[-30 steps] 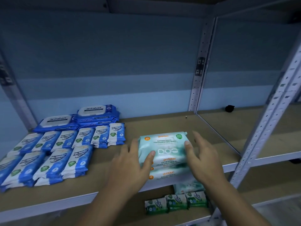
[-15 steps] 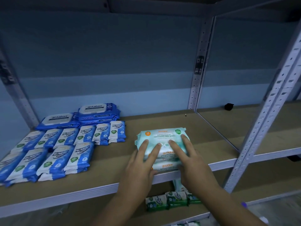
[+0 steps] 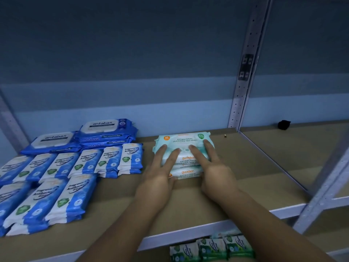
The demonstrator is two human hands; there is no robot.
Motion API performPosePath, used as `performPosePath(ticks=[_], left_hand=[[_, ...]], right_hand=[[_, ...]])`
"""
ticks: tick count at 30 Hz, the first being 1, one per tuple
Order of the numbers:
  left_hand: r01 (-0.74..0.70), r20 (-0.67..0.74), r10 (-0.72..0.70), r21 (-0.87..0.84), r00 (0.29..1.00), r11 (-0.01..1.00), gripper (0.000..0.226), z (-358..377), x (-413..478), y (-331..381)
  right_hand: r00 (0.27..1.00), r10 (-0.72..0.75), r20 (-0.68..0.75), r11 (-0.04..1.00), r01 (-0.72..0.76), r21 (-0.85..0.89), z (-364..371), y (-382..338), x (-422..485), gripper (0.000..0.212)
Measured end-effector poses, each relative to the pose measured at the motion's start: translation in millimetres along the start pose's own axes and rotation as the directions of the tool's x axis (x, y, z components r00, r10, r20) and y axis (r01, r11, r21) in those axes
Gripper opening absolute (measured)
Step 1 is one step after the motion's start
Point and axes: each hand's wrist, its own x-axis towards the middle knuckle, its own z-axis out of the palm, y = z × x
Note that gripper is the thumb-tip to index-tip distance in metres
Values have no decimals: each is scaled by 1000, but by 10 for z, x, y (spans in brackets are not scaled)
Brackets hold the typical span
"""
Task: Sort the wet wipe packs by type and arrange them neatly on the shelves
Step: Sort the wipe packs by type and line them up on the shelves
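A stack of three pale teal Guardian wipe packs [image 3: 186,138] lies near the back of the brown shelf board [image 3: 251,173]. My left hand [image 3: 160,174] and my right hand [image 3: 214,170] rest on it side by side. Their fingers lie flat and spread on the top pack, and the palms sit against the stack's front. To the left, dark blue Antabax packs [image 3: 105,129] are stacked at the back. Rows of blue-and-white antibacterial packs [image 3: 79,163] lie in front of them. Small green packs [image 3: 211,248] sit on the shelf below.
A perforated metal upright [image 3: 243,78] stands at the back right, and another post [image 3: 321,195] at the front right. A small black object [image 3: 283,124] lies on the neighbouring shelf. A tiny screw [image 3: 225,136] sits behind the teal stack.
Both hands have slid the teal stack from the shelf's front edge toward the back wall. They moved from the stack's sides onto its top and front.
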Motion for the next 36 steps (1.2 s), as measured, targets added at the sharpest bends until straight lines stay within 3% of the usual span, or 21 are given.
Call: performPosePath(ticks=[4, 10, 17, 25, 32, 36], left_hand=[[76, 13, -76, 24, 997, 997, 85, 167, 350, -169], [32, -68, -32, -10, 997, 999, 83, 390, 815, -453], [163, -114, -166, -29, 980, 986, 88, 554, 1190, -516], [178, -110, -150, 307, 982, 935, 84, 618, 1201, -514], [189, -83, -171, 320, 982, 928, 85, 636, 1208, -555], [193, -84, -175, 317, 981, 929, 92, 614, 1148, -496]], right_hand=[[1000, 6, 0, 997, -6, 80, 190, 122, 468, 94], [995, -57, -80, 994, 65, 91, 384, 227, 1052, 86], [988, -31, -150, 996, 43, 75, 560, 278, 1421, 87], [975, -50, -218, 994, 70, 84, 669, 307, 1418, 95], [967, -49, -251, 998, 58, 32, 697, 304, 1423, 99], [946, 72, -315, 997, -58, 55, 627, 294, 1328, 104]])
